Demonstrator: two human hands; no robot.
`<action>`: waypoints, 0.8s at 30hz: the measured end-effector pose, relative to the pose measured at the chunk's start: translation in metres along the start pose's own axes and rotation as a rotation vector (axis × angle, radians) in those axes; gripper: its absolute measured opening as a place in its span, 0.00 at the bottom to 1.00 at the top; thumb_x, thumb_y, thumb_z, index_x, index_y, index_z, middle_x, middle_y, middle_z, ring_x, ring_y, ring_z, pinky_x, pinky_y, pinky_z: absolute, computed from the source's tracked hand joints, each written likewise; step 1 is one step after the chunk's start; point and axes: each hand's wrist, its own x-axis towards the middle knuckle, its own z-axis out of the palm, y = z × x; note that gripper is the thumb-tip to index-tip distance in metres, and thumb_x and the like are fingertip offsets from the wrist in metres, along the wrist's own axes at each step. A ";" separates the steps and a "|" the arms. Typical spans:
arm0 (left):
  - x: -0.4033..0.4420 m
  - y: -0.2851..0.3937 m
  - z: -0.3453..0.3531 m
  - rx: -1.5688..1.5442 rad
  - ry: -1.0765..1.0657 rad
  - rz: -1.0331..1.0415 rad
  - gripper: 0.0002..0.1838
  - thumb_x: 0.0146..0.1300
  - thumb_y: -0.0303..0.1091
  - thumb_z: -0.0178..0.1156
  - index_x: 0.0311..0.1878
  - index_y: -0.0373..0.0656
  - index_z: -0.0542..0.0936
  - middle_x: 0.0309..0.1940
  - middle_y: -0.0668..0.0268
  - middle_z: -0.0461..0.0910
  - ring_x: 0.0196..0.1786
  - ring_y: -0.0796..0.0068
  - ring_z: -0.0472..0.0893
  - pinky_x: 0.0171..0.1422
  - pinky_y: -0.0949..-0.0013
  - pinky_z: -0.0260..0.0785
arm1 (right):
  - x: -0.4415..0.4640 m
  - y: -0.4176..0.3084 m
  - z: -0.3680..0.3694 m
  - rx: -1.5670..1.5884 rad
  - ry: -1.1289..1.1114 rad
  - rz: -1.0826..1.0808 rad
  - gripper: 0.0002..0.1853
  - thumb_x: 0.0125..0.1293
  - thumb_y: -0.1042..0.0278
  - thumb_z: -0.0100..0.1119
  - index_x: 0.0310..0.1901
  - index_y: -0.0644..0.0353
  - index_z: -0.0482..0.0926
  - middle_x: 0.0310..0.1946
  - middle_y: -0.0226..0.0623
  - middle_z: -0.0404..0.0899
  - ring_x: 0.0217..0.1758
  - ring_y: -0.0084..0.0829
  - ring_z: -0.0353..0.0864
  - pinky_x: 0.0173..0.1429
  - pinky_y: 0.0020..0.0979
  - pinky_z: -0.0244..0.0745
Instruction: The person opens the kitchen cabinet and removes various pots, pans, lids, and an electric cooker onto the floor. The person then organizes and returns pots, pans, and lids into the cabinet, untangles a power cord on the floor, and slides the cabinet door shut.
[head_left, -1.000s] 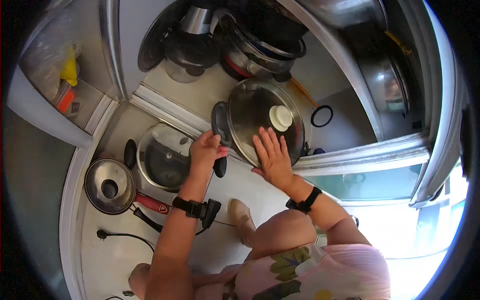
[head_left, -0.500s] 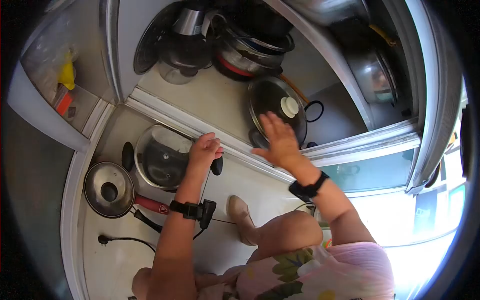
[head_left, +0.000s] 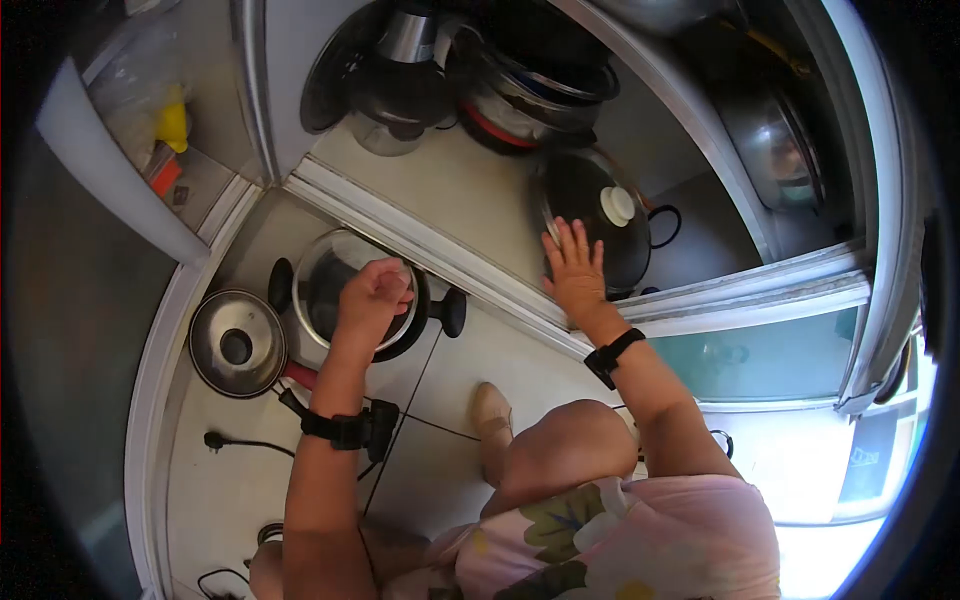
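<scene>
My left hand (head_left: 372,303) is over a glass lid (head_left: 322,282) with a metal rim, its fingers curled in. Whether the fingers grip the lid or anything else is hidden. The lid sits off-centre to the left on a dark pot (head_left: 415,325) standing on the floor; a black side handle (head_left: 452,312) sticks out on its right. My right hand (head_left: 577,275) is open, fingers spread, reaching into the cabinet. Its fingertips overlap the near edge of a lidded pan (head_left: 625,245) with a white knob (head_left: 617,206); I cannot tell if they touch.
On the floor, left, lie a small metal-lidded pan (head_left: 237,343) and a black plug cord (head_left: 240,441). Inside the cabinet stand a glass blender-like jar (head_left: 392,130) and stacked pots (head_left: 530,105). The raised door track (head_left: 440,252) runs between floor and cabinet.
The view has shifted, moving the scene to the right. My left hand has moved left across the lid, and more dark pot rim shows. My right hand has turned more upright beside the cabinet pan.
</scene>
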 end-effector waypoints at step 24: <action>-0.029 0.025 -0.022 0.337 0.074 0.189 0.14 0.60 0.33 0.60 0.47 0.36 0.78 0.28 0.65 0.80 0.33 0.78 0.78 0.40 0.75 0.70 | 0.046 0.078 0.059 -0.147 0.052 0.239 0.17 0.55 0.75 0.55 0.48 0.66 0.71 0.49 0.47 0.66 0.53 0.47 0.70 0.45 0.41 0.79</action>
